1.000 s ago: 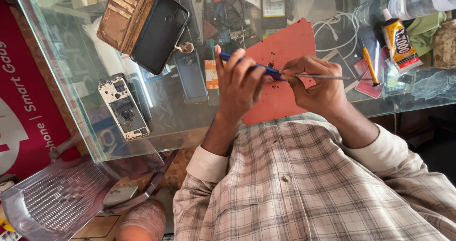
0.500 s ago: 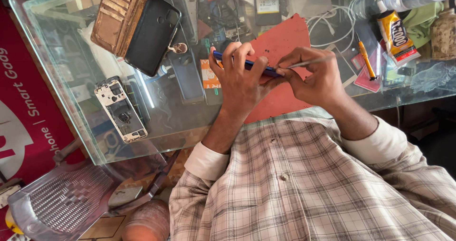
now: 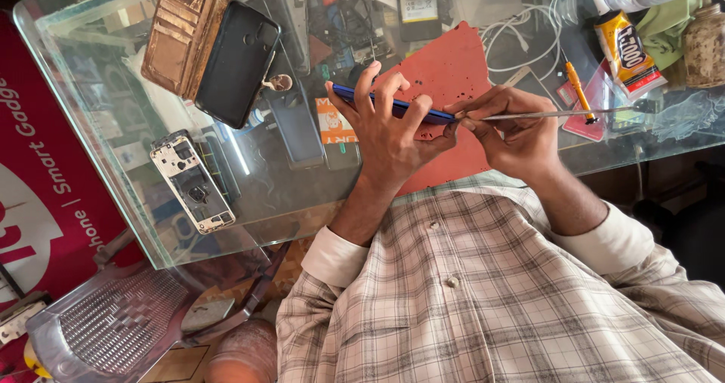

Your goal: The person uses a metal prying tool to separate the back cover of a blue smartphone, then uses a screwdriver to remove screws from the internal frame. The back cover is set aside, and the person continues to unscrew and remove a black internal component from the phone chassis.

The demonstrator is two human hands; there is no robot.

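Two grips: I see both hands busy on one job, held just above the near edge of the glass surface [image 3: 113,88].
Left grip: my left hand [image 3: 385,137] is wrapped around a slim blue phone [image 3: 393,107], four fingers curled over its top side and the thumb pressing from below. I judge it is held edge-on so the seam faces the other hand.
Right grip: my right hand [image 3: 521,137] pinches a thin metal prying tool [image 3: 559,114] between thumb and fingertips, close to its working end, which I take to be for fine control.
Contact: the tool's tip meets the right end of the phone, at the edge; whether it is inside the seam I cannot tell.
Phone's place: in the air, clear of the surface, over a red work mat [image 3: 445,66] that lies by the near edge, probably there to catch small parts.
Far right corner: a yellow glue tube [image 3: 627,47] and an orange pen [image 3: 580,90] lie within the right hand's reach.
Far edge: white cables [image 3: 521,32] beside the mat.
Left side: a dark phone in a brown wallet case [image 3: 238,62], opened flat, and a stripped phone frame [image 3: 192,183] near the left corner, well apart from the hands.
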